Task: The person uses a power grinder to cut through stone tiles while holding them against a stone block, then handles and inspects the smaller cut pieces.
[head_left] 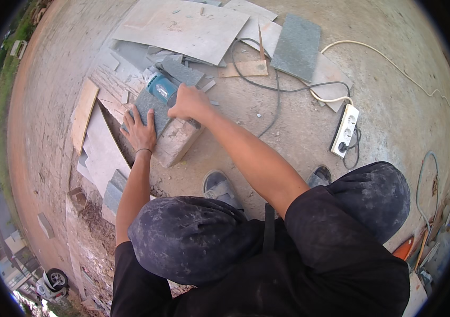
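My right hand (190,103) is wrapped round the rear of a teal angle grinder (160,88). Its silver head points away from me, over a grey stone tile (151,103); the disc cannot be made out. With fingers spread, my left hand (141,129) lies flat on the left part of that tile, close to the tool. Under the tile's near right side is a dusty, pale block (179,141). Behind the grinder lie cut grey stone pieces (181,70).
Large pale slabs (182,26) and a grey tile (298,45) lie at the back. A dark cable (278,100) curves right of my arm. A white power strip (345,129) stands near my right knee. Boards and slabs (103,153) lean at left.
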Demonstrator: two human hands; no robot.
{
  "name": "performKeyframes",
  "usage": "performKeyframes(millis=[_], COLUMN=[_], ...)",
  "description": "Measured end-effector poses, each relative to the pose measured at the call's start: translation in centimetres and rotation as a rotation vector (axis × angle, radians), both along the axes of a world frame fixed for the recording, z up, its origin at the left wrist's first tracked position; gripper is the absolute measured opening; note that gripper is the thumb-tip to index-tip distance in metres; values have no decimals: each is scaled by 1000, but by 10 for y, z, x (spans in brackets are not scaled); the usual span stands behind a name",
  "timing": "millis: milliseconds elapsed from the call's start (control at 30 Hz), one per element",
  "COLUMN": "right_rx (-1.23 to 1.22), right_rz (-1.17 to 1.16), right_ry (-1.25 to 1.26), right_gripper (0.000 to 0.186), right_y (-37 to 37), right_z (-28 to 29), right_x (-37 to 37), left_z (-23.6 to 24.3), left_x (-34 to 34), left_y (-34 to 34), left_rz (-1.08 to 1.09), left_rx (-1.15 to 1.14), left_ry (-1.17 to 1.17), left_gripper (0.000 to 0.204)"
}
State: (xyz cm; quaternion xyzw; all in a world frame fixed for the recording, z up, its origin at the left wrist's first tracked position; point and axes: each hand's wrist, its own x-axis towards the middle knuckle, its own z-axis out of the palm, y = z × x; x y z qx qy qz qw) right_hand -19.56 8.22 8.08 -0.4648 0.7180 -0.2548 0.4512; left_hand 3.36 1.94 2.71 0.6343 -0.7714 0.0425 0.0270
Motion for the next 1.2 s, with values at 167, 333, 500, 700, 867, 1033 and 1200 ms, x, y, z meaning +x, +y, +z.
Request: performKeyframes(millis=[167, 333, 500, 700, 867, 1033, 1200], right_rx=[6, -22, 0, -11, -9, -11, 6], right_rz=[-3, -6, -4, -4, -9, -13, -11], right_ry=[-3, 28, -6, -4, -1, -15, -30], right_gripper=[71, 70, 70, 70, 69, 68, 68], right_y=[5, 8, 13, 21, 26, 30, 34], right_z=[0, -3, -2, 3, 3, 1, 0], right_x=[-2, -1, -4, -7, -7, -8, -9], left_z=[2, 2, 1, 1, 1, 1, 2], left_x=[-1, 0, 0, 0, -1, 0, -1], left_y=[0, -1, -1, -1, -1, -1, 0], left_rz=[-4, -3, -7, -4, -5, -8, -8], left_rx=[16, 16, 20, 14, 13, 14, 17], left_ry=[3, 2, 6, -2, -5, -1, 7], left_gripper=[78, 78, 78, 78, 78, 78, 78])
